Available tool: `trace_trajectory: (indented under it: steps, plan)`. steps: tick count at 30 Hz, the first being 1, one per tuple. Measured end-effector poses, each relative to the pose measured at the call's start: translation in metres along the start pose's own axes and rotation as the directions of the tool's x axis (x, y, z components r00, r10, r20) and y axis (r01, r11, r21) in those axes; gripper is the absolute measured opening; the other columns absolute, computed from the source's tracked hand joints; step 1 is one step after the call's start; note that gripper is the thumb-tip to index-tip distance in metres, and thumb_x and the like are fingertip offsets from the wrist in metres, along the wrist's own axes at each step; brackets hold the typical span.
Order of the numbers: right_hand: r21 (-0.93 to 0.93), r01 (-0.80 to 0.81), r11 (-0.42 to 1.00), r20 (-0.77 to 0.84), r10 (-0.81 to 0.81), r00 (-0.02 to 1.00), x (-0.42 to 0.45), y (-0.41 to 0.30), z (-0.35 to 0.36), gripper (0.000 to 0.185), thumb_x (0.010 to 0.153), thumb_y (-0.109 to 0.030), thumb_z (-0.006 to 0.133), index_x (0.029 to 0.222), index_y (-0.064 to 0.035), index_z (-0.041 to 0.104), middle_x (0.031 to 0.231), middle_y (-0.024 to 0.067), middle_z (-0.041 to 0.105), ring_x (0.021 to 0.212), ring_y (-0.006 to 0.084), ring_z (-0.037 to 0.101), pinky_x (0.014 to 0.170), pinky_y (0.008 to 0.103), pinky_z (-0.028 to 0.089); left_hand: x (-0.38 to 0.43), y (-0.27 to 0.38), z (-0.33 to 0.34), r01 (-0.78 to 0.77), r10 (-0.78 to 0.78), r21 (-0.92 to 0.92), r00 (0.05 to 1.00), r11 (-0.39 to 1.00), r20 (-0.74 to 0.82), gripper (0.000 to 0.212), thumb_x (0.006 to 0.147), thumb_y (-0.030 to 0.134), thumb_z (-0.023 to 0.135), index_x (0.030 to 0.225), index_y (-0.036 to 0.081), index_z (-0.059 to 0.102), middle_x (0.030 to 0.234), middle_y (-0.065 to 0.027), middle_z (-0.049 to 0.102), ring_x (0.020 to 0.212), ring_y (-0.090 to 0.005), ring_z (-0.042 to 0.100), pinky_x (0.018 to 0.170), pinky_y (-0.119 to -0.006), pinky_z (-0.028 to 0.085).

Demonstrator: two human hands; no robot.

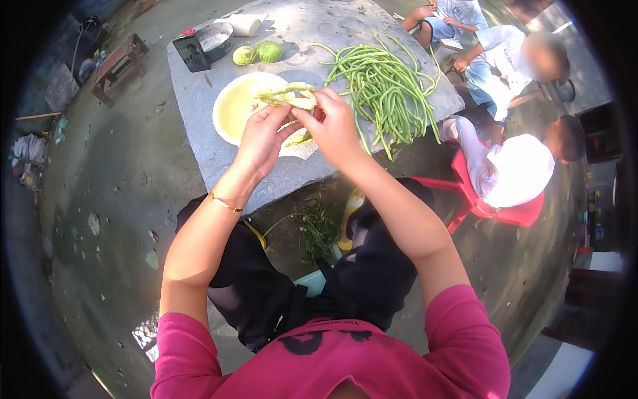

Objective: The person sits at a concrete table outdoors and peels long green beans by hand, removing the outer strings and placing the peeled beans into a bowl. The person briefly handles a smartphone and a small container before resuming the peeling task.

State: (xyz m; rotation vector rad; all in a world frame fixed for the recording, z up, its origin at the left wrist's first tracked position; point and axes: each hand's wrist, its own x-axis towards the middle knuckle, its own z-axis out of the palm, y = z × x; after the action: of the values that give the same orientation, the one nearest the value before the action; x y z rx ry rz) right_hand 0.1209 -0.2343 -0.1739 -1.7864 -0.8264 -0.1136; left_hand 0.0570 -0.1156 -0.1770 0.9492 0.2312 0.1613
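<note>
My left hand and my right hand meet over the near part of a grey stone table. Pale yellow-green, pod-like vegetable pieces are pinched between the fingertips of both hands; their exact kind is not clear. Just beneath and to the left sits a wide bowl with a white rim and yellowish inside, partly covered by my left hand. More pale green pieces show below my fingers near the table edge. A large heap of green yardlong beans lies right of my right hand.
Beyond the bowl are a round yellow-green vegetable, a striped green one, a phone leaning on a dark basin, and a white roll. Several people sit at right, one on a red plastic chair. Greens lie below.
</note>
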Motion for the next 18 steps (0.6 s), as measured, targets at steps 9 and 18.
trace_trajectory:
  steps: [9,18]
  plan:
    - [0.337,-0.220,0.915,0.051,0.216,0.975,0.013,0.014,0.009,0.012,0.075,-0.007,0.061,0.084,0.0018,0.062,0.067,0.0066,0.055,0.057,0.0120,0.052,0.052,0.0260,0.043,0.007,-0.005,-0.003,0.011,-0.012,0.082,1.000,0.997,0.003,0.027,0.092,0.016,0.039,0.096,-0.007,0.053,0.097,-0.0127,0.057,0.090,-0.0184,0.056,0.086,-0.034,0.047]
    - [0.593,-0.482,0.645,0.213,0.451,0.867,0.030,0.035,0.025,0.008,0.078,-0.003,0.054,0.078,0.0039,0.058,0.064,0.0048,0.055,0.054,0.0096,0.051,0.049,0.0226,0.043,0.019,0.000,-0.016,0.054,-0.062,-0.101,0.995,0.993,-0.082,0.023,0.090,0.010,0.038,0.096,-0.008,0.049,0.095,-0.0150,0.054,0.088,-0.0269,0.056,0.085,-0.036,0.047]
